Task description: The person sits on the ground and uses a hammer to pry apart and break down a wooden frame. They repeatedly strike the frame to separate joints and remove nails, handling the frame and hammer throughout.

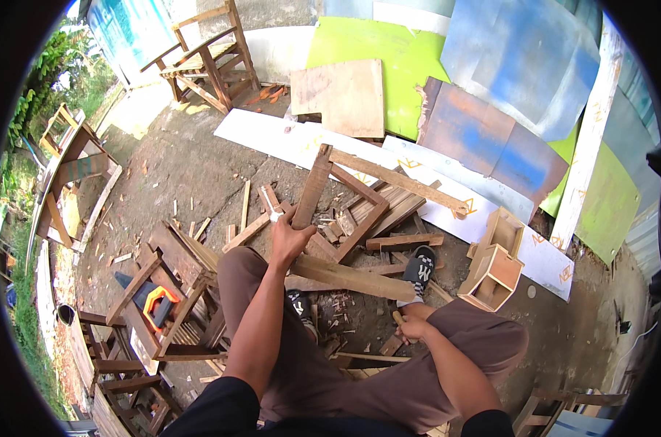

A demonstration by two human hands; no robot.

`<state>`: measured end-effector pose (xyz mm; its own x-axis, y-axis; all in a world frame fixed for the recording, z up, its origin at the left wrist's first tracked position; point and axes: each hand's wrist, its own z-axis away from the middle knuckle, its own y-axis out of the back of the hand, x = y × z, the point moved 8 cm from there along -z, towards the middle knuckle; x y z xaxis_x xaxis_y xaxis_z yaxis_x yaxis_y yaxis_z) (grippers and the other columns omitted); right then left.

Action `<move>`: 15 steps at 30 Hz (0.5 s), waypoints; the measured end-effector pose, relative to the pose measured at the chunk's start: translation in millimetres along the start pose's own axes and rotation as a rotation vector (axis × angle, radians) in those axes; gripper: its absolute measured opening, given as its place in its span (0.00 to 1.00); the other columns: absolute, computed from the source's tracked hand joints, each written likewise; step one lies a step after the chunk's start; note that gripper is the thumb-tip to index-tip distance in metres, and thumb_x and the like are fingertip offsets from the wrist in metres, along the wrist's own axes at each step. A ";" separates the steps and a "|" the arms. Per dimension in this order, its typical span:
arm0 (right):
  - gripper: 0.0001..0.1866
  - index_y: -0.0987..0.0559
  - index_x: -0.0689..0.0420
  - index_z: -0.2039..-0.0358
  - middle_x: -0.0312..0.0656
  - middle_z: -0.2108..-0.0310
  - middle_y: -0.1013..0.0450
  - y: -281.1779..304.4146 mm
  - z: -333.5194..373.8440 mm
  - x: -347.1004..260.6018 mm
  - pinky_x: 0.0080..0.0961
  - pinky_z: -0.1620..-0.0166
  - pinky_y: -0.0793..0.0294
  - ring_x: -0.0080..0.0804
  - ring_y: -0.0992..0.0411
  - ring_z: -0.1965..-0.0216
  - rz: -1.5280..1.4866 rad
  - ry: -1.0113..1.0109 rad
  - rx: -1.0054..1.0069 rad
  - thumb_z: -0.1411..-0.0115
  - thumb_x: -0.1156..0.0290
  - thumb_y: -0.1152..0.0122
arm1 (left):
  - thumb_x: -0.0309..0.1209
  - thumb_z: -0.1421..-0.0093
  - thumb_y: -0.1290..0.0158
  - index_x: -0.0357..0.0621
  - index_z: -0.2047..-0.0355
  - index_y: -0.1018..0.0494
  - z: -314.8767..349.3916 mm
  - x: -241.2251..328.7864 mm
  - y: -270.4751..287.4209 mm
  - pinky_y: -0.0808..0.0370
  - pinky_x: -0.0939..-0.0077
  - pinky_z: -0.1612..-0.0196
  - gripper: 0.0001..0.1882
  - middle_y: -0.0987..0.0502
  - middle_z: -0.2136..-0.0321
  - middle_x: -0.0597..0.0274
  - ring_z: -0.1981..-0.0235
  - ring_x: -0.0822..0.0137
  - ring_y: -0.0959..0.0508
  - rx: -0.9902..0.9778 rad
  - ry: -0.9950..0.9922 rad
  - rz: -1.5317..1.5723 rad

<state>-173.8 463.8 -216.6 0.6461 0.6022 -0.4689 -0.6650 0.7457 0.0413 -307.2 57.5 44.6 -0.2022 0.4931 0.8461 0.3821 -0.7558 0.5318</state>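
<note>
While the person sits low over a dirt floor littered with offcuts, the scene reads from the left like this: a dark wooden stool frame [171, 280] stands by the left knee with an orange-and-black power tool [155, 302] resting in it, well apart from either hand. Further right, the left hand [290, 240] is wrapped around the lower part of a long, rough-sawn brown wooden slat [312, 188], fingers closed on it, so that the slat stands nearly upright and leans slightly right, its top end meeting a nailed-together frame of similar brown battens [378, 191] lying among the scraps. That slat looks stiff and fairly light, dry timber with splintery edges and perhaps old nails, so I would judge a firm grip low on the flat faces, as now, to be the sound place to hold it, away from the joined end. A broad pale plank [352, 277] lies across under the knees, beside a foot in a black-and-white checked shoe [419, 271]. Right again, the right hand [412, 328] rests at the right knee, curled shut around a small pale wooden handle [397, 317]; what tool it belongs to I cannot tell. Beyond sits a small open plywood box [494, 273].
</note>
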 end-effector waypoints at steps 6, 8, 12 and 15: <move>0.16 0.23 0.65 0.46 0.47 0.64 0.22 28.4 23.3 -17.3 0.33 0.77 0.22 0.33 0.24 0.78 -0.130 0.035 0.144 0.27 0.69 0.49 | 0.28 0.55 0.34 0.38 0.39 0.24 1.9 11.0 -1.6 0.20 0.61 0.48 0.38 0.15 0.54 0.44 0.53 0.54 0.14 -0.022 -0.137 0.141; 0.20 0.23 0.64 0.40 0.48 0.59 0.20 65.5 40.2 -34.2 0.31 0.75 0.22 0.31 0.23 0.75 -0.076 0.099 0.298 0.24 0.64 0.51 | 0.26 0.55 0.33 0.38 0.36 0.28 4.8 23.2 -0.6 0.23 0.63 0.44 0.41 0.18 0.49 0.48 0.48 0.59 0.18 -0.045 -0.255 0.101; 0.25 0.26 0.63 0.34 0.48 0.48 0.20 159.3 131.0 -59.8 0.29 0.55 0.18 0.30 0.21 0.55 -0.892 0.634 0.994 0.19 0.57 0.56 | 0.27 0.57 0.35 0.41 0.43 0.25 14.9 42.8 7.3 0.23 0.59 0.44 0.36 0.20 0.53 0.50 0.49 0.47 0.18 -0.001 -0.401 0.017; 0.42 0.37 0.64 0.26 0.53 0.34 0.31 144.3 208.1 -122.4 0.48 0.33 0.34 0.47 0.33 0.34 -0.095 1.052 1.256 0.30 0.50 0.37 | 0.28 0.59 0.34 0.41 0.42 0.25 24.9 55.5 1.7 0.23 0.56 0.47 0.38 0.21 0.54 0.49 0.51 0.42 0.19 -0.033 -0.490 -0.094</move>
<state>-270.9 557.0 30.3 -0.2087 0.4875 -0.8478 0.4022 0.8330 0.3800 -295.3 94.4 91.6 0.2163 0.6981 0.6825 0.3523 -0.7078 0.6123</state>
